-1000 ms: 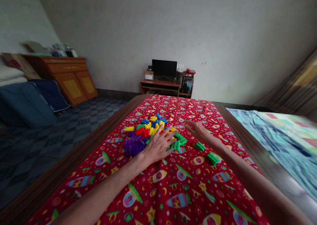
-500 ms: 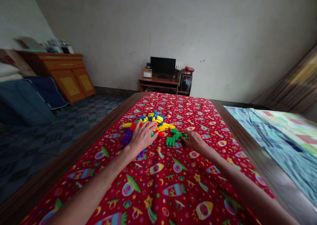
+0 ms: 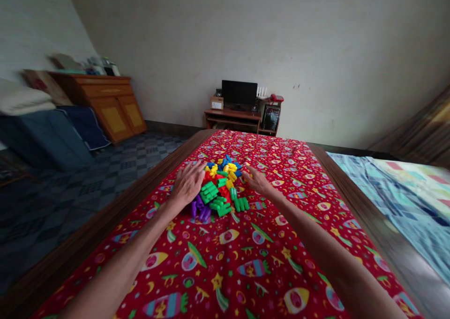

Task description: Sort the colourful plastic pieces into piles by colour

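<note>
A heap of coloured plastic toy blocks lies on a red patterned cloth (image 3: 228, 272). Green blocks (image 3: 210, 191) and purple blocks (image 3: 201, 210) make up its near side. Red blocks (image 3: 225, 195) show in the middle, with yellow blocks (image 3: 232, 174) and blue blocks (image 3: 228, 159) farther back. My left hand (image 3: 188, 183) rests palm down along the heap's left edge, fingers stretched out and touching it. On the opposite side my right hand (image 3: 257, 180) is beside the yellow and blue blocks, fingers extended. Neither hand visibly holds a block.
The cloth covers a long dark wooden table (image 3: 165, 162). Beyond it a small desk (image 3: 234, 116) carries a monitor (image 3: 239, 94). A wooden cabinet (image 3: 108, 103) stands at the left. Along the right side is a bed with blue bedding (image 3: 372, 188).
The blocks have been pushed into a tighter heap, with the green ones now piled against the purple and red. My left hand moved to the heap's left edge; my right moved forward along its right side.
</note>
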A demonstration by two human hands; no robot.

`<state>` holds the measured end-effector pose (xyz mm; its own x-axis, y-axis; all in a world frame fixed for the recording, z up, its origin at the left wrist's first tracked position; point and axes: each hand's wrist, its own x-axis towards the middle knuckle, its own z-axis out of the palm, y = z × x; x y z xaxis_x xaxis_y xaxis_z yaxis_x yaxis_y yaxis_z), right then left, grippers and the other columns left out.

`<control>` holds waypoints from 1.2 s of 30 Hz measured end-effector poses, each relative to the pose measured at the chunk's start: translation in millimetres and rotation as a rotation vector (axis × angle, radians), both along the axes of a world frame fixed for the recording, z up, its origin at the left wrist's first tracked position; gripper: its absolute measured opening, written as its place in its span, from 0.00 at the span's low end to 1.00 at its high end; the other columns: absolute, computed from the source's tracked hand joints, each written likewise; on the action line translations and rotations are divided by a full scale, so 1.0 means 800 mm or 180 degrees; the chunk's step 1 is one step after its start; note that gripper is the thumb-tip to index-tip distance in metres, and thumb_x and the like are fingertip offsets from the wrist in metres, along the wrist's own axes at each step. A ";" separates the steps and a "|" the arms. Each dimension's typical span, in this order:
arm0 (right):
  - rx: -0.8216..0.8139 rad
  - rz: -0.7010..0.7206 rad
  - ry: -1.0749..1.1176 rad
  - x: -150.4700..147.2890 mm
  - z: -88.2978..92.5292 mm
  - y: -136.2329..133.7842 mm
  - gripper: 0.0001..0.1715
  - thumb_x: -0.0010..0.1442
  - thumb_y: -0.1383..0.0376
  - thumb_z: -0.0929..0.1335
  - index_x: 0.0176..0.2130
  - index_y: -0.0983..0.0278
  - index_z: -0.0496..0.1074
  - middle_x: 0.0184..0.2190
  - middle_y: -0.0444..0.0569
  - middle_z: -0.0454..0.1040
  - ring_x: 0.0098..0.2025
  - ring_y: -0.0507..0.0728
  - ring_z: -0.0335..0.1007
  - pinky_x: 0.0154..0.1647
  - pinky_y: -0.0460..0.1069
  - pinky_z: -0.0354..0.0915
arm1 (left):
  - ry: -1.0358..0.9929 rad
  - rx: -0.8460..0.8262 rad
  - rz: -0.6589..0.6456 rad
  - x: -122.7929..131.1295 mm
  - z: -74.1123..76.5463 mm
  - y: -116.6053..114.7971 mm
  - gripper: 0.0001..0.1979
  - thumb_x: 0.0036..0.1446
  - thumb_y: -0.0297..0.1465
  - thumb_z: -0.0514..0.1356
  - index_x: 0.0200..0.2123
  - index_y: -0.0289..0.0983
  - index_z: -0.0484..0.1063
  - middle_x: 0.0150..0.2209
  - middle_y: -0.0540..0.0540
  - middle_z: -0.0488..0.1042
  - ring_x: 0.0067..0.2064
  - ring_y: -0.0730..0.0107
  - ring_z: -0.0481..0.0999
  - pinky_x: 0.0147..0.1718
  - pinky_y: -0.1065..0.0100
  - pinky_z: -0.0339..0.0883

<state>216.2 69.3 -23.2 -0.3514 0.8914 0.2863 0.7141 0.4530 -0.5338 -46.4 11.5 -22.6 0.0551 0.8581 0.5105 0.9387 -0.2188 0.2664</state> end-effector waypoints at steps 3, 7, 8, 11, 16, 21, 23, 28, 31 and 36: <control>-0.0024 0.0290 -0.0036 -0.049 -0.018 0.000 0.25 0.69 0.60 0.58 0.62 0.64 0.63 0.57 0.60 0.69 0.61 0.64 0.63 0.60 0.61 0.60 | -0.0458 -0.0464 0.0143 -0.014 -0.021 0.028 0.29 0.66 0.41 0.37 0.62 0.35 0.61 0.65 0.39 0.62 0.68 0.55 0.54 0.64 0.48 0.48; -0.0027 0.0834 -0.0054 -0.104 -0.019 -0.018 0.26 0.69 0.58 0.57 0.63 0.62 0.61 0.61 0.57 0.64 0.66 0.64 0.54 0.64 0.63 0.55 | -0.0861 -0.0687 -0.0049 -0.033 -0.033 0.053 0.33 0.65 0.43 0.35 0.61 0.31 0.61 0.64 0.36 0.62 0.68 0.58 0.55 0.64 0.52 0.50; -0.0067 0.0952 0.0062 -0.107 -0.015 -0.022 0.27 0.70 0.57 0.56 0.64 0.61 0.60 0.62 0.57 0.64 0.65 0.64 0.55 0.63 0.62 0.56 | -0.0908 -0.0669 -0.0106 -0.039 -0.035 0.055 0.33 0.64 0.43 0.34 0.61 0.31 0.61 0.64 0.36 0.63 0.67 0.58 0.56 0.64 0.53 0.51; -0.0159 0.1073 0.0485 -0.084 0.003 -0.031 0.29 0.70 0.54 0.55 0.64 0.60 0.59 0.59 0.56 0.68 0.61 0.62 0.64 0.60 0.59 0.61 | -0.1008 -0.0623 -0.0269 -0.056 -0.040 0.057 0.34 0.64 0.46 0.34 0.60 0.33 0.63 0.61 0.37 0.67 0.66 0.60 0.58 0.64 0.55 0.53; -0.0271 0.1373 0.0120 -0.021 0.002 -0.069 0.38 0.64 0.49 0.62 0.66 0.63 0.55 0.62 0.61 0.63 0.62 0.66 0.60 0.59 0.60 0.61 | -0.0823 -0.0778 -0.0312 -0.060 -0.037 0.075 0.35 0.63 0.48 0.34 0.60 0.34 0.64 0.60 0.38 0.69 0.66 0.58 0.59 0.65 0.54 0.50; 0.0240 0.1712 -0.0688 -0.038 -0.031 -0.112 0.50 0.53 0.53 0.73 0.67 0.61 0.53 0.65 0.63 0.53 0.65 0.70 0.52 0.61 0.63 0.58 | -0.0632 -0.0991 -0.0715 -0.026 -0.011 0.103 0.36 0.60 0.54 0.41 0.55 0.35 0.70 0.57 0.39 0.72 0.62 0.56 0.65 0.61 0.57 0.57; 0.0466 0.1657 -0.0713 -0.060 -0.036 -0.111 0.42 0.56 0.59 0.71 0.65 0.62 0.57 0.61 0.62 0.59 0.61 0.68 0.58 0.58 0.61 0.61 | -0.0499 -0.1074 -0.0994 -0.009 0.000 0.106 0.36 0.58 0.55 0.43 0.52 0.35 0.72 0.56 0.40 0.73 0.60 0.57 0.69 0.59 0.61 0.60; 0.0582 0.1734 -0.0133 -0.087 -0.014 -0.082 0.19 0.62 0.68 0.63 0.53 0.63 0.71 0.47 0.57 0.73 0.49 0.60 0.70 0.49 0.54 0.67 | -0.0216 -0.1278 -0.1466 0.009 0.017 0.077 0.32 0.55 0.55 0.51 0.46 0.36 0.76 0.48 0.42 0.78 0.51 0.59 0.76 0.53 0.65 0.67; 0.0541 0.1670 0.0510 -0.072 0.014 -0.064 0.18 0.64 0.65 0.63 0.52 0.62 0.72 0.47 0.53 0.76 0.48 0.58 0.72 0.51 0.52 0.66 | -0.0252 -0.1037 -0.1575 -0.002 0.029 0.031 0.30 0.62 0.50 0.45 0.54 0.38 0.72 0.54 0.42 0.75 0.57 0.60 0.72 0.57 0.62 0.64; 0.0270 0.0760 0.0553 -0.037 0.042 0.005 0.23 0.65 0.58 0.62 0.55 0.64 0.70 0.48 0.55 0.76 0.46 0.60 0.74 0.50 0.54 0.67 | 0.0000 -0.0657 -0.1186 -0.033 0.026 -0.070 0.31 0.66 0.49 0.43 0.68 0.45 0.51 0.68 0.46 0.56 0.67 0.55 0.56 0.64 0.53 0.52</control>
<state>186.5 73.4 10.8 -0.4873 0.7598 0.4304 0.4834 0.6452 -0.5917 -72.5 -44.3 -1.8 0.3809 0.8637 0.3301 0.8055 -0.4852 0.3402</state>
